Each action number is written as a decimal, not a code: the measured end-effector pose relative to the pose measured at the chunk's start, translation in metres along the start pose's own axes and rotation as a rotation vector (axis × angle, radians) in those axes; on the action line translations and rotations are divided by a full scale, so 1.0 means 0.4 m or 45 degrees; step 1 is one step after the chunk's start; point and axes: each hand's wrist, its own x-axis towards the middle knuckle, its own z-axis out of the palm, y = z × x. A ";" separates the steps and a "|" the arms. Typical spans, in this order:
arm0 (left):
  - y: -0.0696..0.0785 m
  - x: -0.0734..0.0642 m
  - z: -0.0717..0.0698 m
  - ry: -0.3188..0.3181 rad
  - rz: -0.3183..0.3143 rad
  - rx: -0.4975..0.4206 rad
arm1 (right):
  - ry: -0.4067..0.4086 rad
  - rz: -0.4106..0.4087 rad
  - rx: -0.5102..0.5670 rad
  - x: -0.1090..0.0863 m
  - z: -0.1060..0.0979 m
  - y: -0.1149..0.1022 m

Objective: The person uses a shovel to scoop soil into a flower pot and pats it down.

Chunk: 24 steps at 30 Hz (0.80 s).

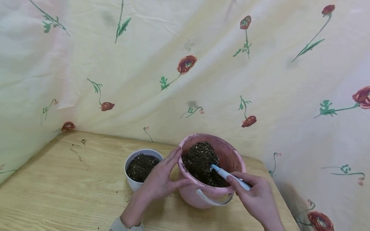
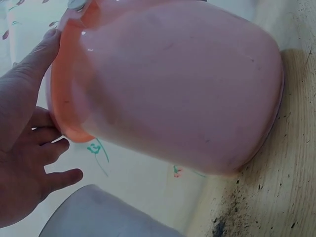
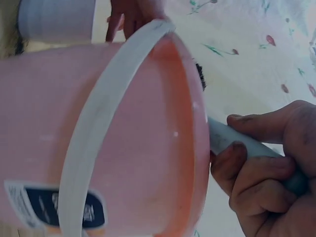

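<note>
A pink bucket point(image 1: 192, 194) with a white handle point(image 2: 78, 4) holds dark soil point(image 1: 199, 173). My left hand point(image 1: 162, 183) touches the bucket's rim, its fingers spread along the left edge and its thumb stretched to the front. The right hand point(image 1: 254, 195) grips the light-blue handle of a garden trowel point(image 1: 224, 173), fingers curled round it, as the right wrist view point(image 3: 266, 168) shows of that hand. Soil heaped on the trowel's blade hides the metal, inside the bucket near its upper part. Left of the bucket stands a white pot point(image 1: 134, 185) filled with soil, partly behind my left hand.
A wooden table point(image 1: 72, 189) carries both containers, with soil crumbs point(image 2: 232, 212) scattered on it. A cream cloth point(image 1: 138, 64) printed with red flowers hangs behind and at both sides. The table's right edge runs close to the bucket.
</note>
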 end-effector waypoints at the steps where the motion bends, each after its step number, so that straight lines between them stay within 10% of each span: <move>1: -0.003 -0.002 -0.002 0.003 -0.005 -0.004 | -0.007 0.015 -0.008 -0.002 0.004 -0.007; 24: -0.082 -0.036 -0.141 0.099 -0.123 0.031 | -0.026 0.030 0.004 -0.007 0.064 -0.112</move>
